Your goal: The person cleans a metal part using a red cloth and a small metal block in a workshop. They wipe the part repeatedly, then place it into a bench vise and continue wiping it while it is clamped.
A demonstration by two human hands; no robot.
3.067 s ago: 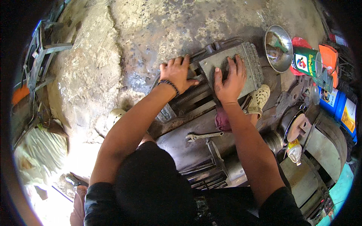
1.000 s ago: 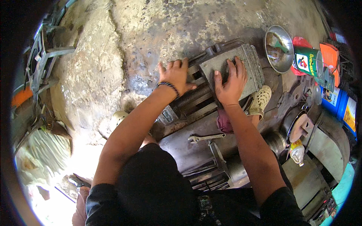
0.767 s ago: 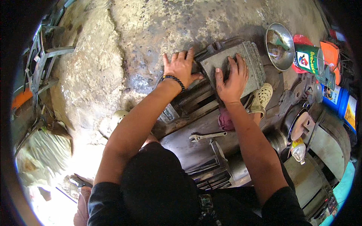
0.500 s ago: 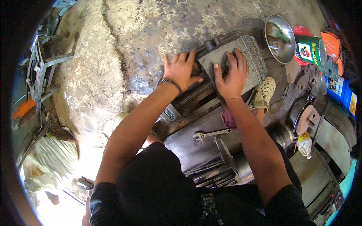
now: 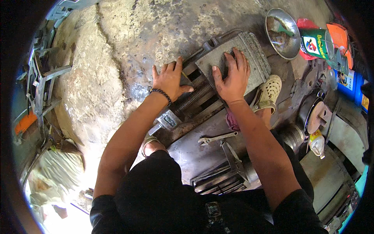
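A heavy metal machine vise (image 5: pixel 253 50) lies on the floor ahead of me, its long threaded screw (image 5: pixel 191 100) bare between the rails. My right hand (image 5: pixel 233 80) rests flat on the vise's broad grey top, fingers stretched out and apart. My left hand (image 5: pixel 168 80) spreads over the other end, beside a dark plate-like part of the vise; its palm and what lies under it are hidden. Near my left wrist, a shiny metal block (image 5: pixel 168 119) sits at the screw's end. A beaded bracelet (image 5: pixel 161 94) circles that wrist.
A wrench (image 5: pixel 218 139) and a pink cloth (image 5: pixel 231 121) lie on the near side of the vise. My clog-clad foot (image 5: pixel 269 91) stands by its right end. A metal bowl (image 5: pixel 274 45) with a brush and a green can (image 5: pixel 316 43) are at far right; a metal frame (image 5: pixel 41 80) stands left.
My left hand has moved left, away from my right hand, so more of the screw and the metal block shows. My right hand stays on the vise's top. The whole view has shifted slightly.
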